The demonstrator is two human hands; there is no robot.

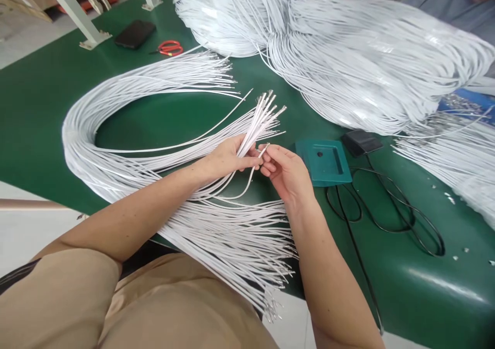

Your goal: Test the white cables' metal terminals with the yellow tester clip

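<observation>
your left hand (228,155) has its grip closed around a bunch of white wires (258,122) mid-frame, over the green table (31,132), and your right hand (288,171) pinches a single wire (251,176) near its tip. the step in hand appears to be working that one end apart from the rest; the next move would likely call for a light, steady fingertip hold. the bunch's long axis slants from lower left to upper right, ends uppermost; the single wire's tip points likewise, its tail curving down and left.
</observation>
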